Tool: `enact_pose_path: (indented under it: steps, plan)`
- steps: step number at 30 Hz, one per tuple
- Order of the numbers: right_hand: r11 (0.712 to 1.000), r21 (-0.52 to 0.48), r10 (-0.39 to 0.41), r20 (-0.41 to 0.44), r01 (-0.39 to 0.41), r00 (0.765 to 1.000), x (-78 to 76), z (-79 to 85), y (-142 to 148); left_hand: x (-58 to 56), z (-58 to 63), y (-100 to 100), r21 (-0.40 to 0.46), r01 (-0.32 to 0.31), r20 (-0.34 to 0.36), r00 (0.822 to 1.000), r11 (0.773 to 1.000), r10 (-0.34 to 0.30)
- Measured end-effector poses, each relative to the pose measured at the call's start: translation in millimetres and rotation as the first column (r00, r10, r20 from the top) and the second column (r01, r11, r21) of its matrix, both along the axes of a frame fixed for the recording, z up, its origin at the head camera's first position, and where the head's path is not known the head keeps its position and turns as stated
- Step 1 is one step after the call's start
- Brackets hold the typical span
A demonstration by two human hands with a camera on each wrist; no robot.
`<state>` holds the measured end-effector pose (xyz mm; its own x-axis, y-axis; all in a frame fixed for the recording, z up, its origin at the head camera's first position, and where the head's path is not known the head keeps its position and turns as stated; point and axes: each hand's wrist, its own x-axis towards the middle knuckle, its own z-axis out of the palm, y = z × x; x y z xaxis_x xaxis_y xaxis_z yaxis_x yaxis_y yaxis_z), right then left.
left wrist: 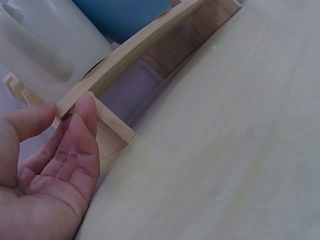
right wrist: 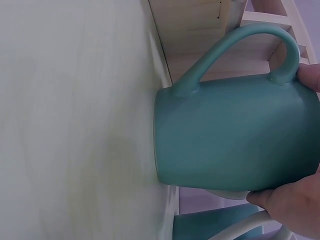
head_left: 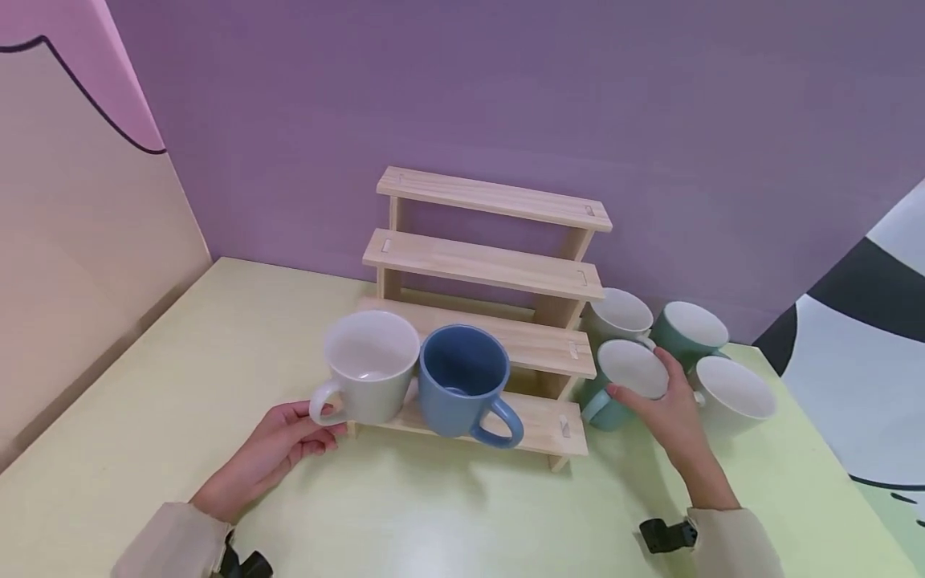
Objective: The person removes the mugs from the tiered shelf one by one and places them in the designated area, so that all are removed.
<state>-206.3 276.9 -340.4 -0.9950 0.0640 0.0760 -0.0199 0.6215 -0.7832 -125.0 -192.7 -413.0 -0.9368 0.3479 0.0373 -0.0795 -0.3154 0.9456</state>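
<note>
A white mug and a blue mug stand side by side on the lowest step of a wooden tiered shelf. My left hand is at that step's left end. In the left wrist view its thumb and fingertips pinch the corner of the board, just below the white mug. My right hand spans the rim of a teal mug, thumb on the handle side and fingers on the opposite side. This mug is upright on the table to the right of the shelf, its handle towards the shelf.
Close around the teal mug are a pale mug behind, a green mug at the back right and another white mug to the right. A purple wall rises behind the pale yellow table.
</note>
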Motion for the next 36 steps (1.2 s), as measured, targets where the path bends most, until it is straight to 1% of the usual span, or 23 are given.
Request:
enact_pose_path:
  steps: [3,5,7,8,9,11,13,15,16,20,25,31,36]
  plan:
    - [1.000,0.009,-0.019,0.016,0.019,1.000,7.1,0.7,10,-2.3,-0.3,9,0.009,0.014,0.008,1.000,1.000,-0.014]
    - [1.000,0.019,-0.021,0.007,0.021,1.000,10.6,2.6,15,-2.8,-2.0,13,0.022,0.026,0.003,1.000,0.999,-0.026]
    - [0.999,0.042,-0.016,-0.031,0.017,0.999,12.5,5.2,18,-2.9,-3.8,15,0.030,0.027,-0.002,1.000,0.999,-0.026]
    - [0.998,0.058,-0.012,-0.060,0.016,0.998,12.9,6.6,18,-3.2,-4.4,16,0.033,0.024,-0.007,1.000,0.999,-0.024]
    - [0.997,0.071,-0.008,-0.092,0.015,0.996,13.2,8.3,18,-3.7,-5.4,15,0.043,0.035,-0.023,0.999,0.998,-0.034]
    - [0.996,0.085,0.002,-0.155,0.011,0.988,13.5,12.7,17,-4.5,-5.6,15,0.036,0.030,-0.023,0.999,0.999,-0.030]
    - [0.996,0.084,0.009,-0.199,0.008,0.980,14.0,18.2,15,-5.1,-4.7,14,0.025,0.026,-0.024,0.999,0.999,-0.026]
    - [0.998,0.065,0.017,-0.218,-0.002,0.976,15.7,24.3,12,-5.3,-3.8,14,0.022,0.028,-0.023,0.999,0.999,-0.028]
    - [0.998,0.054,0.023,-0.219,-0.011,0.976,16.2,27.4,11,-4.6,-2.7,14,0.012,0.014,-0.010,1.000,1.000,-0.014]
    - [0.999,0.019,0.046,-0.204,-0.043,0.978,20.2,36.5,3,-2.1,0.3,13,0.030,0.017,-0.005,1.000,0.999,-0.017]
    - [0.997,-0.007,0.079,-0.166,-0.081,0.983,23.3,42.3,-6,-0.7,3.5,12,0.047,0.014,0.003,1.000,0.999,-0.014]
    - [0.991,-0.022,0.126,-0.156,-0.131,0.980,25.4,47.8,-18,-0.4,1.8,9,0.051,0.013,0.004,1.000,0.999,-0.013]
    - [0.981,-0.036,0.183,-0.131,-0.189,0.974,28.4,54.2,-32,1.7,1.8,7,0.046,0.014,0.008,1.000,0.999,-0.014]
